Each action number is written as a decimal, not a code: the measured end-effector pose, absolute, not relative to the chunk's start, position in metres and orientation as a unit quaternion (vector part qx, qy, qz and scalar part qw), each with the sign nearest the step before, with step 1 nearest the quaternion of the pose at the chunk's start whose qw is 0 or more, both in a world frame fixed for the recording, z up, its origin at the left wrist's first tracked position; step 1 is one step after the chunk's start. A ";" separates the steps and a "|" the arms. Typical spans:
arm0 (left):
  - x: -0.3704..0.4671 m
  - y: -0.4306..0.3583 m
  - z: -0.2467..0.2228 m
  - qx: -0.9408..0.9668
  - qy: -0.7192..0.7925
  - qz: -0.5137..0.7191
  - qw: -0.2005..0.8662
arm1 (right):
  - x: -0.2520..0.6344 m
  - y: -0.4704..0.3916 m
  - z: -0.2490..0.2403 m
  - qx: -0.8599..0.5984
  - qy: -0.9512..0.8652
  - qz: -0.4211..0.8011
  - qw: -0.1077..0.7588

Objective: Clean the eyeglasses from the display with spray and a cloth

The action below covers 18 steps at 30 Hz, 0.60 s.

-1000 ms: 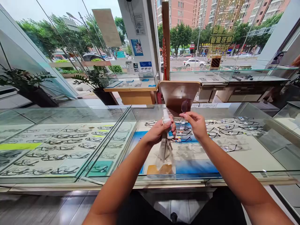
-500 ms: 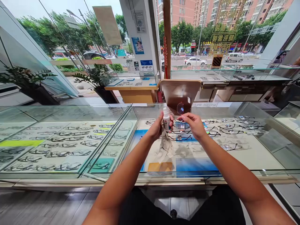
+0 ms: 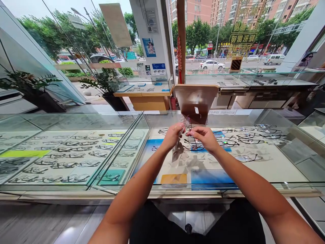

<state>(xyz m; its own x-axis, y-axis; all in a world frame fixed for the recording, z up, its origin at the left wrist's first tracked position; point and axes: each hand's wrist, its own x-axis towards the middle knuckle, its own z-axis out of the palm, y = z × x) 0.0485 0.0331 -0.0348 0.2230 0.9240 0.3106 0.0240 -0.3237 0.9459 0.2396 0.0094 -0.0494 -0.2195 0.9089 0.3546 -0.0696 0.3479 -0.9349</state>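
Above the glass counter, my right hand (image 3: 206, 138) pinches a thin-rimmed pair of eyeglasses (image 3: 188, 122) at the rim. One lens stands up between my hands, and a temple reaches toward the back. My left hand (image 3: 173, 136) is closed on a beige lens cloth (image 3: 179, 154), which hangs below the fingers. The fingertips of both hands are close together at the glasses. Whether the left fingers touch the lens cannot be made out. No spray bottle shows now; the left hand may hide it.
Beneath my hands, the glass display case (image 3: 254, 184) holds rows of eyeglasses, blue cards and a tan card (image 3: 174, 178). A brown upright panel (image 3: 198, 96) stands just behind. Another glass case (image 3: 63, 188) adjoins on the left. Potted plants (image 3: 109, 89) stand beyond.
The eyeglasses have moved left and toward me, to my left hand. The white spray bottle that the left hand held with the cloth has gone from sight.
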 end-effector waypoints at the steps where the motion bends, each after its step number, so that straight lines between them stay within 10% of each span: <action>1: 0.048 0.033 -0.034 0.638 0.369 0.507 0.447 | 0.239 0.009 -0.050 -0.336 -0.630 0.463 0.525; 18: 0.050 0.028 -0.042 0.707 0.338 0.422 0.456 | 0.245 0.020 -0.047 -0.328 -0.557 0.465 0.604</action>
<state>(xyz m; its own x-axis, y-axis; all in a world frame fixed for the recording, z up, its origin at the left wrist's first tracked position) 0.0498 0.0279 -0.0418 0.4155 0.8623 0.2896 0.0924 -0.3568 0.9296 0.2449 0.0195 -0.0466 -0.0534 0.9283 0.3681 -0.1962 0.3517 -0.9153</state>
